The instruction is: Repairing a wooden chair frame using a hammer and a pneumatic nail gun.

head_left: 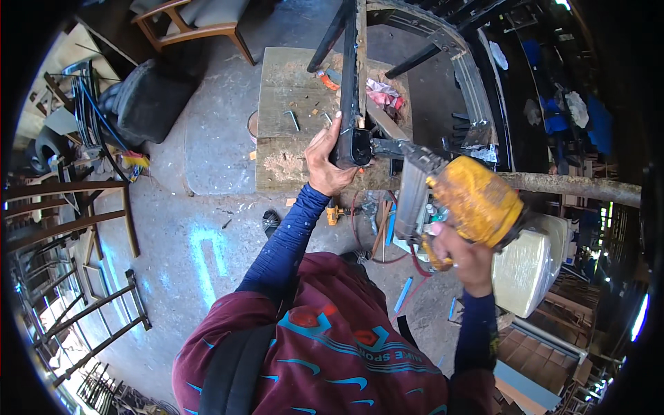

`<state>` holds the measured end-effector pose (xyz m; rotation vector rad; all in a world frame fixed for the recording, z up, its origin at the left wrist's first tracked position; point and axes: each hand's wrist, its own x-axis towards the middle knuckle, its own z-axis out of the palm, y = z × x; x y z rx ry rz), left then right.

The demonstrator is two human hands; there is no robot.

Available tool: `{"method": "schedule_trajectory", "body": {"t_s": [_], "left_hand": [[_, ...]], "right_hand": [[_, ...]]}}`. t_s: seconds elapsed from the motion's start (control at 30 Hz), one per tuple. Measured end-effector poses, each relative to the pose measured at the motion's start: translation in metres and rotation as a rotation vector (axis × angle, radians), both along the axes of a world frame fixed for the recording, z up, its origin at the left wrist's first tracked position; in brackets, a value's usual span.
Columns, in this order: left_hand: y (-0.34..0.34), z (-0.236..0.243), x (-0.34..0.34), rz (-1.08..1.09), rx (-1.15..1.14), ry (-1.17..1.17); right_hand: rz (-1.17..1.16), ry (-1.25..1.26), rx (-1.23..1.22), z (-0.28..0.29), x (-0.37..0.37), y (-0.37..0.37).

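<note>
My left hand (328, 164) grips the end of a black chair leg (351, 83) that rises from a dark wooden chair frame (470, 76) resting over a workbench. My right hand (462, 254) holds a yellow pneumatic nail gun (470, 200) by its handle. The gun's grey nose (391, 147) points left and touches the black leg end right beside my left thumb. Both forearms wear dark blue sleeves.
A worn wooden workbench (290, 124) carries a hex key (293, 119), scraps and a pink rag (384, 91). A wooden chair (194, 24) stands at the back left, dark chair frames (76, 228) at the left. A wrapped white cushion (526, 270) lies at the right. Red hose and offcuts litter the concrete floor.
</note>
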<state>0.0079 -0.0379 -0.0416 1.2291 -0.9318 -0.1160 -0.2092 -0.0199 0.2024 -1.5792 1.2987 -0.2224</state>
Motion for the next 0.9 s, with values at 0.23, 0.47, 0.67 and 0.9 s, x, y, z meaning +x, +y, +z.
{"method": "schedule_trajectory", "body": {"t_s": [0.23,0.47,0.67,0.9], "left_hand": [[0.010,0.002,0.001,-0.077,0.127,0.033],[0.015,0.007,0.002,-0.141,0.286,0.074],[0.018,0.002,0.003,-0.119,0.283,0.066],[0.018,-0.009,0.004,-0.126,0.319,0.069]], "right_hand": [[0.093,-0.036,-0.065,-0.066,-0.021,0.022],[-0.002,-0.045,0.007,-0.099,-0.049,0.042],[-0.112,-0.026,-0.019,-0.129,-0.074,0.058],[0.119,0.017,-0.407,-0.171,-0.051,0.035]]}}
